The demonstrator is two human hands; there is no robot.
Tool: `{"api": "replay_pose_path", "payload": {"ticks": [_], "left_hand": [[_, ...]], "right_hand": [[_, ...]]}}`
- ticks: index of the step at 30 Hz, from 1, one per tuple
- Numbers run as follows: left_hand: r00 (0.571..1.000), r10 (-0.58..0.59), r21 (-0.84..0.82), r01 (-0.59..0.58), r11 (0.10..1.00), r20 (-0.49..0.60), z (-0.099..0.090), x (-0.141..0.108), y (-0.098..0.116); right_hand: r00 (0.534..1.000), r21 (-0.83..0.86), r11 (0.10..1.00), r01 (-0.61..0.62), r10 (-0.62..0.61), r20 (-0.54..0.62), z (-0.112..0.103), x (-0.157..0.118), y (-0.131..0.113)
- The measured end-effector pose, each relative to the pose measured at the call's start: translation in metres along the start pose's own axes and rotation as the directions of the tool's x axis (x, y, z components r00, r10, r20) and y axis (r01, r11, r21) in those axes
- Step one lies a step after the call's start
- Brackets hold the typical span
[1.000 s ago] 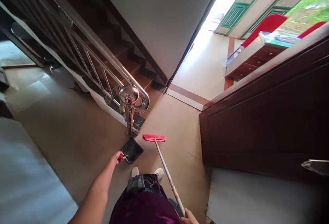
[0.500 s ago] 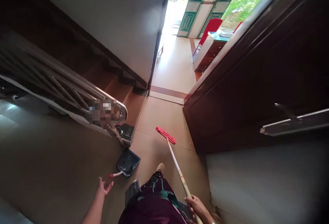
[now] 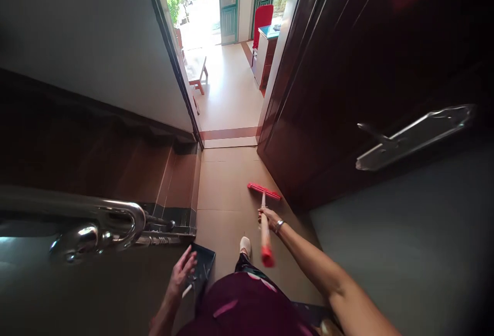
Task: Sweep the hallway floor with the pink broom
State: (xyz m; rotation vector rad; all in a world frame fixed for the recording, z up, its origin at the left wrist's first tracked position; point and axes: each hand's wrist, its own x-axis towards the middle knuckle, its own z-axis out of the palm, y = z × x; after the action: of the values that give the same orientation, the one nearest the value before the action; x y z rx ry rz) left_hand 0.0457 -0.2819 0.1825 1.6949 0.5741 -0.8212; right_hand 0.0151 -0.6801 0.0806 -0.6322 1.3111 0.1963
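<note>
My right hand [image 3: 269, 218] grips the pale handle of a broom [image 3: 264, 223] whose red brush head rests on the tan tile floor by the dark wooden door. My left hand [image 3: 181, 273] hangs with fingers spread just above the handle of a black dustpan [image 3: 204, 266] standing on the floor beside my foot; whether it touches the handle is unclear.
A steel stair railing [image 3: 96, 223] curls at the left, with brown steps [image 3: 170, 176] behind it. A dark wooden door [image 3: 347, 78] with a metal lever handle [image 3: 409, 135] fills the right. Ahead, a doorway leads to a bright room with a small bench [image 3: 196, 73], red chair [image 3: 262, 17] and desk.
My left hand let go of the dustpan handle and now hovers over it. My right hand slid down the broom handle toward the brush. The view swung toward the doorway.
</note>
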Motion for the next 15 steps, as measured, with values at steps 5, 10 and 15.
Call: {"api": "replay_pose_path", "payload": {"ticks": [5,10,15], "left_hand": [[0.562,0.648,-0.025,-0.745,0.667,0.514,0.125,-0.038,0.132],[0.447,0.755,-0.119,-0.819,0.561,0.479,0.199,-0.047,0.18],[0.166,0.834,-0.326,-0.867,0.378,0.525,0.252,-0.024,0.215]], "right_hand": [[0.992,-0.037,0.998,-0.048,0.052,0.118,0.057,0.023,-0.013],[0.991,-0.143,0.985,0.095,-0.08,0.106,0.032,0.019,-0.012],[0.729,-0.599,0.531,0.599,-0.672,0.133,-0.008,0.039,-0.036]]}}
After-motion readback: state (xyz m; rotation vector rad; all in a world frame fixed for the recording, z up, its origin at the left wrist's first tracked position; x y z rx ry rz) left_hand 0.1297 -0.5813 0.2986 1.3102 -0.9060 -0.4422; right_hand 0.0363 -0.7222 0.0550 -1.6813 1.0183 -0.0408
